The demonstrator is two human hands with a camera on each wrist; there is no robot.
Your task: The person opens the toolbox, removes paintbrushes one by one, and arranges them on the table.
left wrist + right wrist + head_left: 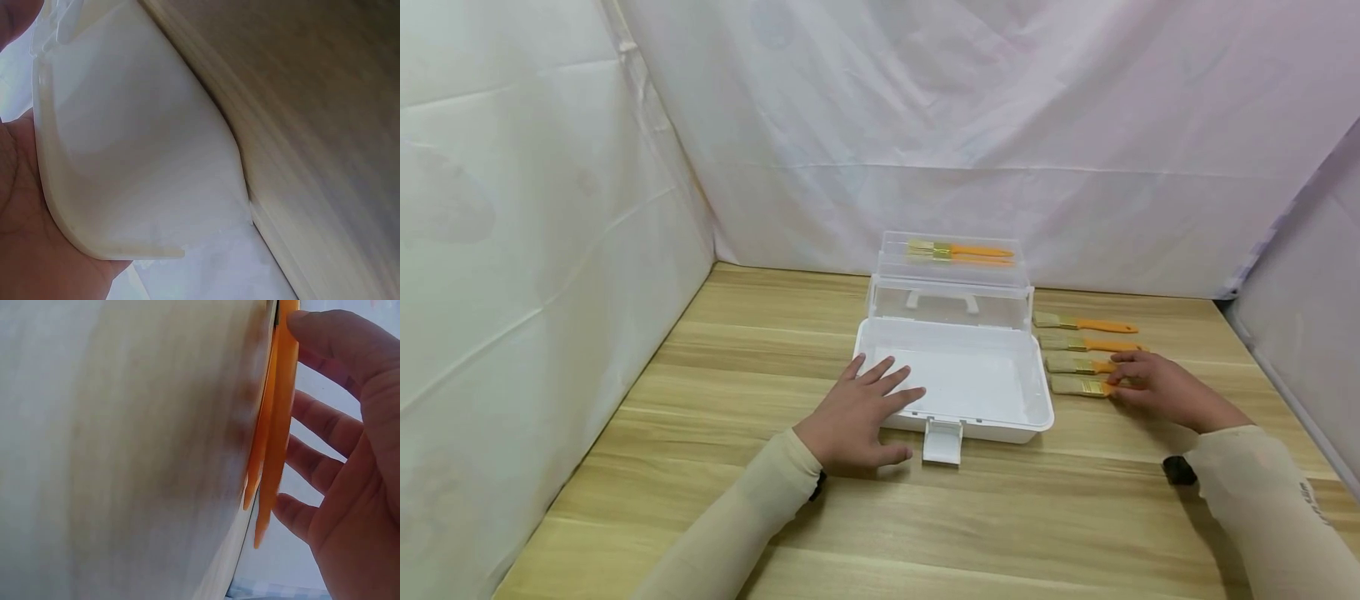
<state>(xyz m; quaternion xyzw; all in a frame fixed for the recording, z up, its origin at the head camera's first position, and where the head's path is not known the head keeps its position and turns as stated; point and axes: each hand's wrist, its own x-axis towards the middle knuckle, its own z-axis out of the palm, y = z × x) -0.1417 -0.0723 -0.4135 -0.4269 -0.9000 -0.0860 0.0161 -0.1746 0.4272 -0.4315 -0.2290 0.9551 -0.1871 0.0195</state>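
A white plastic box (970, 431) stands on the table with its clear lid (951, 292) raised at the back. My left hand (861, 417) lies with spread fingers over the box's front left corner, and its palm meets the rim (53, 206) in the left wrist view. To the right of the box, several flat paintbrushes lie in a row, bristles toward the box. My right hand (1168, 390) pinches the orange handle (281, 419) of the nearest paintbrush (1078, 386) between thumb and fingers. The brush still lies level in the row.
Two more paintbrushes (962, 251) lie in the upper part of the clear lid. A white latch (942, 442) hangs down at the box's front. White cloth walls (962, 100) enclose the wooden table (722, 367) at the back and sides.
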